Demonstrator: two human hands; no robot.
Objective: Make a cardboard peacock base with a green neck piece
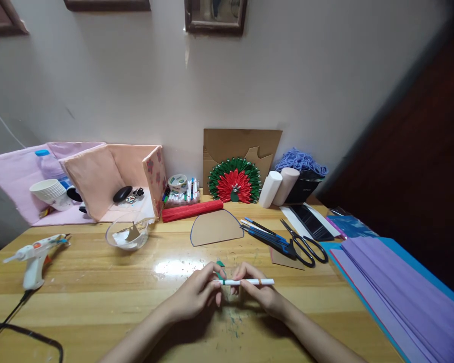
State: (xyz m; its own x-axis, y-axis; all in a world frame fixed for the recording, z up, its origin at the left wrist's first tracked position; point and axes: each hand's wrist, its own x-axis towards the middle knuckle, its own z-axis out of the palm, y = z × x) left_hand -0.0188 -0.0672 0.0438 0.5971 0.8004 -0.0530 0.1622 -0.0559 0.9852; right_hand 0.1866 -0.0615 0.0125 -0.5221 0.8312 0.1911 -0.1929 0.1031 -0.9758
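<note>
Both my hands meet at the middle of the wooden table [98, 282]. My left hand [196, 295] pinches a small green paper piece [221, 272] against the left end of a white pen-like stick [249, 282]. My right hand [255, 292] is closed around the middle of that stick, which lies level with its right end poking out past my fingers. The green piece is mostly hidden by my fingers.
A half-round cardboard piece [215, 228], black scissors [304, 246], several pens [265, 234] and a red-and-green paper fan [234, 181] lie behind my hands. Purple paper sheets [397, 287] fill the right. A glue gun [36, 254] and glass bowl [127, 234] sit left.
</note>
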